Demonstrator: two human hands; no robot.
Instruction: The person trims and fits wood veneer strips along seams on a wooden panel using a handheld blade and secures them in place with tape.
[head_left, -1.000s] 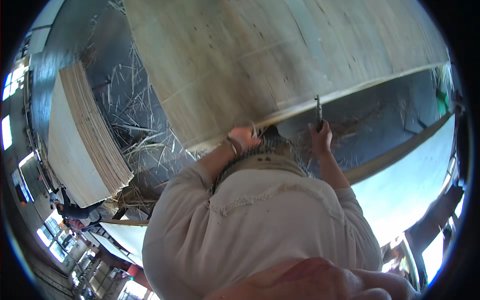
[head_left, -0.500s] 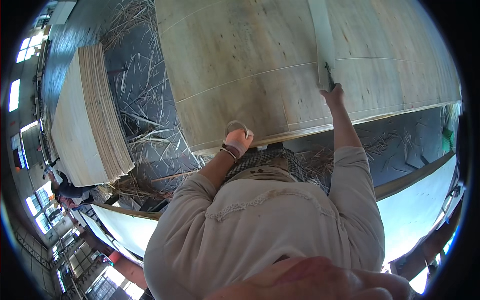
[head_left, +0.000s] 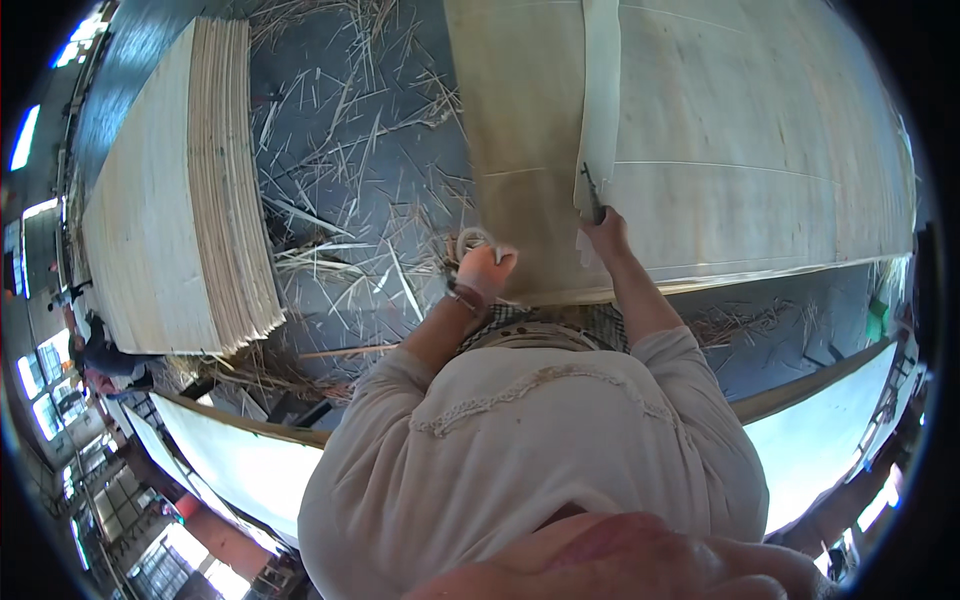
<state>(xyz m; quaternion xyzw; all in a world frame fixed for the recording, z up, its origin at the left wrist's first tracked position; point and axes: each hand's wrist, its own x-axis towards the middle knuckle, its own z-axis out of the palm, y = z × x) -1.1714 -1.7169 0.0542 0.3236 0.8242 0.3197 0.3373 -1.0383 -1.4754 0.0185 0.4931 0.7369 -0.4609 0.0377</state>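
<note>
My right hand (head_left: 607, 236) is closed round a dark, slim knife-like tool (head_left: 596, 200), its thin tip pointing away from me. The tool lies over the lower end of a long pale veneer strip (head_left: 601, 90), which runs away from me across a large wood veneer sheet (head_left: 740, 210). My left hand (head_left: 486, 270) is closed on a pale ring that looks like a tape roll (head_left: 470, 238). It sits at the near left corner of the sheet, partly over the floor, and its fingers are slightly blurred.
A tall stack of sheets (head_left: 225, 190) stands to the left. Between the stacks, wood splinters and offcuts (head_left: 340, 240) litter the grey floor (head_left: 400, 180). Behind me are bright white panels (head_left: 240, 450). Another person (head_left: 105, 355) is at the far left.
The view has swung left. My right hand, the tool and the pale strip are now closer to the sheet's left edge. My left hand has shifted toward the near left corner.
</note>
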